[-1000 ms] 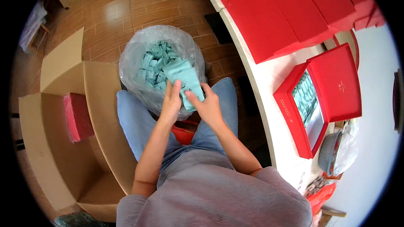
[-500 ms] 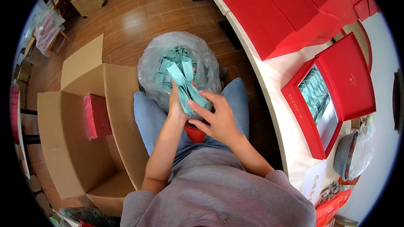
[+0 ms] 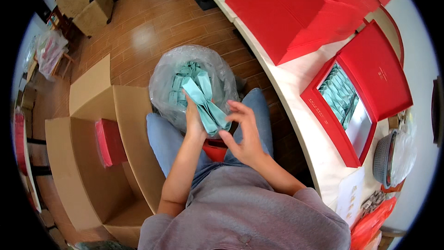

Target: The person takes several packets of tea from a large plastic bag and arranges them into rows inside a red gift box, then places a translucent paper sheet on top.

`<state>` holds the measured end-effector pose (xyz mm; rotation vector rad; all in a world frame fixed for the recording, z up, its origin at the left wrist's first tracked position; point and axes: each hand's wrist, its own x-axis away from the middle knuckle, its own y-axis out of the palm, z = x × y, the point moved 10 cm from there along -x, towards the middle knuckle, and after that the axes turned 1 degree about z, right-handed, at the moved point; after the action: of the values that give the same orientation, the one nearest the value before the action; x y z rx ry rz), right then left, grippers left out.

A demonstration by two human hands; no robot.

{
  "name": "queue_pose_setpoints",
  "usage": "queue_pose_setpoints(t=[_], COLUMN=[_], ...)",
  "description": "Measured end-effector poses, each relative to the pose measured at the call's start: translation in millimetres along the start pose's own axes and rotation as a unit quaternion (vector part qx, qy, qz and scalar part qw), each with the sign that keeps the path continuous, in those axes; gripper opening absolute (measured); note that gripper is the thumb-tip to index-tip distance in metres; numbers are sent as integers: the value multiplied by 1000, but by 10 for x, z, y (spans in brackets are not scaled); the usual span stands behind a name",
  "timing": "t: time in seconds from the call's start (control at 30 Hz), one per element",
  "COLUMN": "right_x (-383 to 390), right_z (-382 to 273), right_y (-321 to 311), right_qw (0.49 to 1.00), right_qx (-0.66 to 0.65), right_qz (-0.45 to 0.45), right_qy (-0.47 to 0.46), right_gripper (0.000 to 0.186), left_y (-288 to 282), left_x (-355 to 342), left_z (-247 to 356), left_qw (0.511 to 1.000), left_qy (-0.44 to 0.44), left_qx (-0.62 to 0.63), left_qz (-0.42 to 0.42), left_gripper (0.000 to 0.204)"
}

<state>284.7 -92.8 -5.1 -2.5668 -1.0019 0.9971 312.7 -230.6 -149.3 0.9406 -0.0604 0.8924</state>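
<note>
My left hand (image 3: 195, 121) is wrapped round a small bunch of long teal sachets (image 3: 205, 106), held above my lap. Just to their right is my right hand (image 3: 246, 134), its fingers spread and curved with nothing in them; its fingertips come close to the sachets' near end. Beyond the hands stands a clear plastic bag (image 3: 162, 76), its mouth wide, with many more teal sachets (image 3: 178, 84) inside. On the table to the right lies a red gift box (image 3: 329, 121) with its lid raised. A row of teal sachets (image 3: 340, 93) fills its far part, and white lining shows at the near end.
An open cardboard carton (image 3: 69, 166) at my left holds a red box (image 3: 110, 142). Large red boxes (image 3: 277, 14) are stacked at the far end of the pale table (image 3: 296, 97). A grey basket (image 3: 383, 157) and a printed sheet (image 3: 349, 192) lie near the red gift box.
My right hand has drawn back a little from the sachets, and its fingers have spread. The left hand keeps its hold. The whole view has shifted slightly.
</note>
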Motion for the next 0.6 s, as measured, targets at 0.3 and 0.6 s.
queue_pose_setpoints(t=[0.3, 0.6], right_x=[93, 1073], right_z=[1, 216], right_y=[-1471, -4483], right_qw=[967, 737], right_qx=[202, 609], right_qz=[137, 100], right_qy=[73, 273], right_gripper=[41, 35], left_y=[1389, 1900], left_x=[651, 936], left_z=[-681, -1064], left_qw=[939, 865], left_qy=[160, 122], left_qx=[-211, -300], left_qz=[-220, -384], left_gripper=[61, 28])
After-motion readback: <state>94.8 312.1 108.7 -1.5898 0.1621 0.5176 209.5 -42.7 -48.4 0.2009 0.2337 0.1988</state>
